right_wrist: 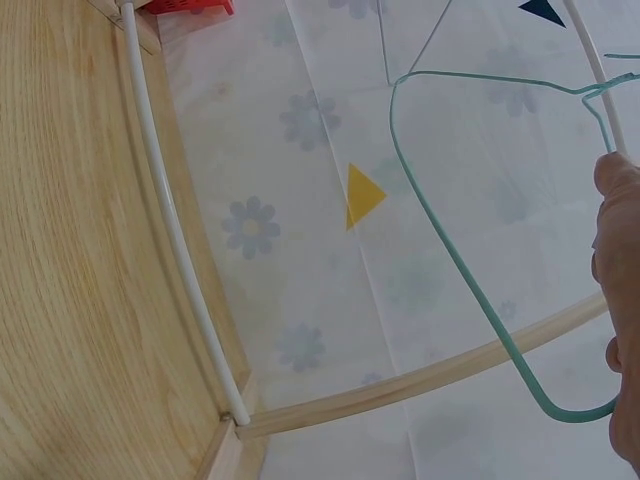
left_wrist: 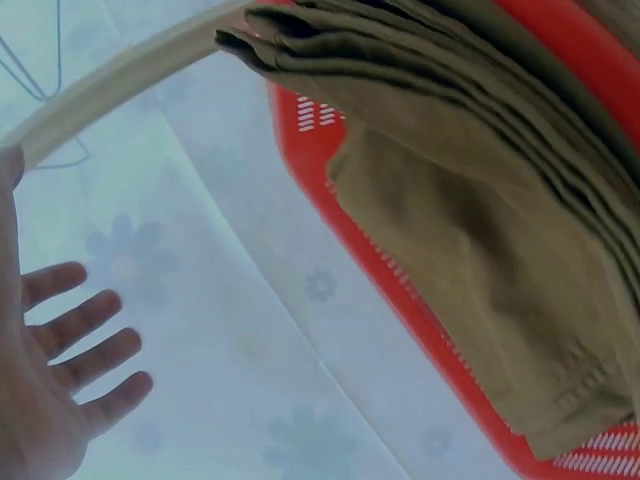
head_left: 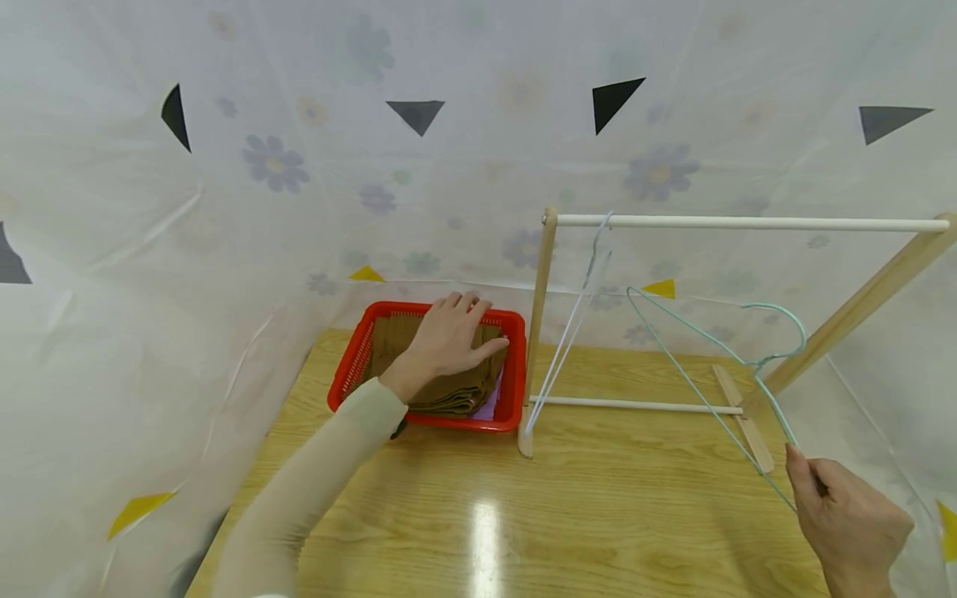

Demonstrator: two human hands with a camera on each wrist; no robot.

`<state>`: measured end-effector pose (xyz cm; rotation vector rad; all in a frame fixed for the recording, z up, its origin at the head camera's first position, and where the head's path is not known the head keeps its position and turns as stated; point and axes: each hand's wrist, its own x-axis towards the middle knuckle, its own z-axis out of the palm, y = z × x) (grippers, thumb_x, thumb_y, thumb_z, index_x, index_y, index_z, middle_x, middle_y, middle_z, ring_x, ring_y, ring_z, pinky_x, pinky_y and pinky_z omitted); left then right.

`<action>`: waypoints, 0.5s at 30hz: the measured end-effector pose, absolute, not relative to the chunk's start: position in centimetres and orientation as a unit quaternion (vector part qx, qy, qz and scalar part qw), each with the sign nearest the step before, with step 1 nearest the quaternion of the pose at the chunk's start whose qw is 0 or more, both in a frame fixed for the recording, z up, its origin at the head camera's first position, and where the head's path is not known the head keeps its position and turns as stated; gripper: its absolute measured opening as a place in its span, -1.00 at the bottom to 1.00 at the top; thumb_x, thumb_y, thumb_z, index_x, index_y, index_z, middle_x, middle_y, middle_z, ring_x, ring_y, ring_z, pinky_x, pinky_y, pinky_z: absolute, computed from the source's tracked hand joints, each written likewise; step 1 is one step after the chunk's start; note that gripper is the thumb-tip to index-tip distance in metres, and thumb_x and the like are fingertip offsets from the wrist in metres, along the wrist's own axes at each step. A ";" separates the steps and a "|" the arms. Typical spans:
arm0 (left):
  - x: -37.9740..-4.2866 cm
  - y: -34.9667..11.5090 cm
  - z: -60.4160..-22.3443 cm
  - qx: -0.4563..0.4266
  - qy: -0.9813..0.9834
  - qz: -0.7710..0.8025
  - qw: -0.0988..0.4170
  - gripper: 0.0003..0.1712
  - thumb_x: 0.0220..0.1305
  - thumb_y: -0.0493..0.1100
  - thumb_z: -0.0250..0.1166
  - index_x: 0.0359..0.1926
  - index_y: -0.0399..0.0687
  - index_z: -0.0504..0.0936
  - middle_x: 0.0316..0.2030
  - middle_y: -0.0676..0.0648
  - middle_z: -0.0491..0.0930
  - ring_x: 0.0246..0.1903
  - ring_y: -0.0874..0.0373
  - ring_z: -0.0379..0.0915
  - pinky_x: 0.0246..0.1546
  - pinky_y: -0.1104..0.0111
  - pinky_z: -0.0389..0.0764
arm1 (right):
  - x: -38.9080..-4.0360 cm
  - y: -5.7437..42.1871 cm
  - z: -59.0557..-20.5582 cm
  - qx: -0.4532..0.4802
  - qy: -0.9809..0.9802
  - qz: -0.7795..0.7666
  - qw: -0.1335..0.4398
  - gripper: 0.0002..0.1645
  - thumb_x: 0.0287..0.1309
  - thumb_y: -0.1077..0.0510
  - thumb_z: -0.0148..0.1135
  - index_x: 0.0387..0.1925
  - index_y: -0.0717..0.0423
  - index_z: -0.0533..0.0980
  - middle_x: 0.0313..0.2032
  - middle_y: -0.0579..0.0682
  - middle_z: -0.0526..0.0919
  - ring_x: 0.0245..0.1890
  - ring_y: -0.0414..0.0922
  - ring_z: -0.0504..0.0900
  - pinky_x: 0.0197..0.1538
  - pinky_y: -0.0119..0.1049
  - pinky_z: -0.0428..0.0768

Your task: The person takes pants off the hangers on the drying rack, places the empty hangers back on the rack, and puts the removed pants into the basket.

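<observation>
My left hand (head_left: 452, 336) reaches over the red basket (head_left: 514, 374), fingers spread, above a stack of folded brown cloth garments (head_left: 449, 394). In the left wrist view, the fingers stand straight and apart beside the brown cloth (left_wrist: 470, 250), pinching nothing. A bit of lilac cloth (head_left: 489, 405) shows at the basket's right side. On the right, my right hand (head_left: 848, 511) grips a mint-green wire hanger (right_wrist: 462, 265) by one end, its hook tilted up and rightward. The hanger is held in front of the rack, and my fingers hide its gripped corner.
A wooden rack with a white top rail (head_left: 748, 223) stands right of the basket. One pale lilac hanger (head_left: 586, 286) hangs near its left post (head_left: 542, 291). A white lower bar (head_left: 635, 404) joins the feet. Floral sheeting surrounds the wooden table (head_left: 598, 515).
</observation>
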<state>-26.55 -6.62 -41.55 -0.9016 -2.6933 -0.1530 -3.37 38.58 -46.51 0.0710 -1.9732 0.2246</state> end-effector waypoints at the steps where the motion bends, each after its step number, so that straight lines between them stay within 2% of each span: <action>1: -26.4 -6.4 -41.5 -0.314 -0.934 -0.056 0.162 -0.18 0.28 0.49 -0.06 0.30 0.05 0.36 0.20 -0.11 0.44 0.18 -0.08 0.39 0.26 0.05 0.40 | -3.4 38.6 -46.5 0.029 -0.832 0.095 0.545 -0.25 0.32 -0.15 0.10 -0.90 0.19 0.36 -0.93 0.07 0.34 -0.81 -0.60 -0.06 -0.82 -0.46 -0.12; 8: -25.5 -4.9 -41.8 -0.300 -0.922 -0.052 0.238 -0.29 0.33 0.42 -0.05 0.18 0.00 0.43 0.04 -0.10 0.49 0.05 -0.04 0.41 0.11 0.11 0.47 | -3.5 38.4 -46.6 0.024 -0.827 0.094 0.554 -0.25 0.31 -0.15 0.11 -0.90 0.17 0.35 -0.93 0.06 0.32 -0.81 -0.57 -0.05 -0.80 -0.41 -0.14; 15: -25.1 -3.3 -42.9 -0.293 -0.904 -0.052 0.306 -0.41 0.36 0.35 -0.02 -0.03 -0.04 0.51 -0.17 -0.07 0.53 -0.13 0.00 0.43 -0.10 0.20 0.50 | -3.5 38.4 -46.6 0.021 -0.827 0.093 0.554 -0.27 0.31 -0.14 0.12 -0.89 0.18 0.37 -0.91 0.08 0.35 -0.83 -0.53 -0.02 -0.79 -0.41 -0.13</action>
